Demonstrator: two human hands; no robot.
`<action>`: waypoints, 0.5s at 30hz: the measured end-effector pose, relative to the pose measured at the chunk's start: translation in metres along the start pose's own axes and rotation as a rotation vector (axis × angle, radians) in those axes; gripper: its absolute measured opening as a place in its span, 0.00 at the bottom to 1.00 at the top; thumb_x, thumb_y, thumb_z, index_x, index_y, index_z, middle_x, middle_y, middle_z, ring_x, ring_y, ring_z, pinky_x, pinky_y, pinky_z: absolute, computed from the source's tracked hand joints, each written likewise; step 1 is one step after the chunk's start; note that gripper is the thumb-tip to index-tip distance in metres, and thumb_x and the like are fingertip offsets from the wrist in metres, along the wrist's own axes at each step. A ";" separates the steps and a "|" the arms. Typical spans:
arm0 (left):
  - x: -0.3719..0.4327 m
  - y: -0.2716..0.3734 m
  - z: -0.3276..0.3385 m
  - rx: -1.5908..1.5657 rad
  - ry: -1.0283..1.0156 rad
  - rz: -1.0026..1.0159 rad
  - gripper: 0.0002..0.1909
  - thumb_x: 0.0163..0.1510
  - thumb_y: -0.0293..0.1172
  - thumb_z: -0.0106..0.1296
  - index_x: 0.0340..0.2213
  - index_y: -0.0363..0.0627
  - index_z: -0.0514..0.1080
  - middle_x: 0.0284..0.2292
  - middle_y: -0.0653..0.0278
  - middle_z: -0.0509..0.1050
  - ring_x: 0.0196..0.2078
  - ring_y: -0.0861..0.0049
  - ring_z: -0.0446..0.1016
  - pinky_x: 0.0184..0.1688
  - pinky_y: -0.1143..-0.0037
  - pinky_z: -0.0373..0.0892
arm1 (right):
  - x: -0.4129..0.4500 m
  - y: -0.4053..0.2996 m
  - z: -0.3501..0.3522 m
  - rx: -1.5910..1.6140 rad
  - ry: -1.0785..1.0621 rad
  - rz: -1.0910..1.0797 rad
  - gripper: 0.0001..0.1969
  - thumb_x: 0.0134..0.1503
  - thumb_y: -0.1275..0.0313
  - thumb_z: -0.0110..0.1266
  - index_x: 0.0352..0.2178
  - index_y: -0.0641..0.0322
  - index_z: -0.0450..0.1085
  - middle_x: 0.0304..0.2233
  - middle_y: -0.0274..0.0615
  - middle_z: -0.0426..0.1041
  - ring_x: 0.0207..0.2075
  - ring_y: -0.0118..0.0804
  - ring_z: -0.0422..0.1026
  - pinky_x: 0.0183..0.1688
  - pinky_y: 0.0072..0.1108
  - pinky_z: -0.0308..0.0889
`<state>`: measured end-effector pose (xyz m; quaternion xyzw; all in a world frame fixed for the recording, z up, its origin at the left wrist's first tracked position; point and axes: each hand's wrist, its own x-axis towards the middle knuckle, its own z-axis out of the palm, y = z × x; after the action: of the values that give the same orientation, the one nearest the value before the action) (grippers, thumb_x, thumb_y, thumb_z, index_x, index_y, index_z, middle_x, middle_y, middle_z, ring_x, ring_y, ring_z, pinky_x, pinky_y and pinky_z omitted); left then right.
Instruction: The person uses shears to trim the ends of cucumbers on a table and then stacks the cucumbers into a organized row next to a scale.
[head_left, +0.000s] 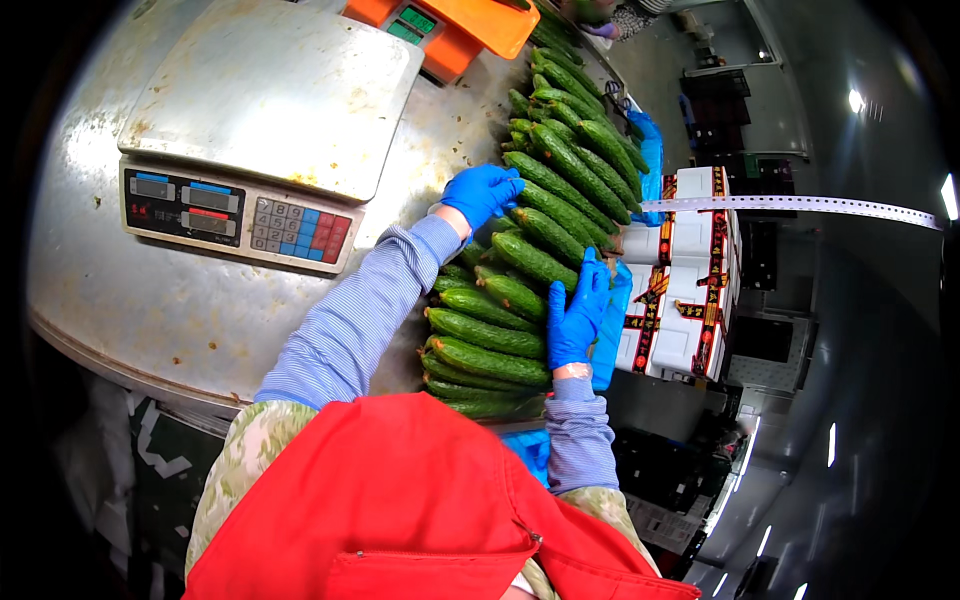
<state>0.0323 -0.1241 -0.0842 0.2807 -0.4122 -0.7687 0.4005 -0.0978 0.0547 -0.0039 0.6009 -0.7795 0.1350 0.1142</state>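
Note:
A long row of green cucumbers (491, 334) lies side by side along the right edge of the metal table. My left hand (484, 196), in a blue glove, has its fingertips at the left end of one cucumber (559, 214) in the middle of the row; whether it grips that cucumber I cannot tell. At the right ends of the cucumbers rests my right hand (580, 311), also gloved in blue, its thumb apart from its fingers, close to a cucumber (534, 260). Blue plastic film (611, 330) shows just beyond it.
A flat-topped weighing scale (270, 90) with a keypad stands on the metal table (187, 322) at left. An orange scale (450, 37) is at the top. White taped boxes (686, 300) are stacked to the right. Another person's gloved hand (602, 30) shows at the top.

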 end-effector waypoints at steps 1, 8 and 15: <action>0.001 0.004 -0.001 -0.003 -0.004 0.000 0.14 0.54 0.40 0.50 0.32 0.39 0.73 0.24 0.65 0.75 0.23 0.83 0.72 0.24 0.82 0.67 | -0.001 0.001 0.000 -0.014 0.000 0.000 0.36 0.49 0.58 0.52 0.57 0.58 0.52 0.51 0.56 0.58 0.54 0.55 0.55 0.56 0.37 0.49; 0.010 0.008 -0.034 -0.208 0.120 -0.027 0.12 0.56 0.38 0.47 0.30 0.41 0.71 0.28 0.63 0.77 0.24 0.83 0.73 0.25 0.85 0.65 | 0.002 -0.004 -0.003 0.006 0.003 -0.002 0.36 0.50 0.56 0.51 0.56 0.62 0.53 0.49 0.55 0.59 0.52 0.55 0.57 0.55 0.36 0.51; -0.013 -0.019 -0.042 -0.039 -0.120 -0.197 0.14 0.54 0.30 0.49 0.42 0.41 0.72 0.32 0.61 0.76 0.27 0.83 0.72 0.29 0.83 0.69 | 0.004 -0.014 -0.014 -0.008 -0.071 0.011 0.32 0.54 0.57 0.47 0.57 0.61 0.52 0.55 0.52 0.56 0.58 0.57 0.46 0.60 0.38 0.41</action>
<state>0.0633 -0.1238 -0.1202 0.2654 -0.3910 -0.8277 0.3027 -0.0853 0.0523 0.0120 0.6004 -0.7870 0.1110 0.0881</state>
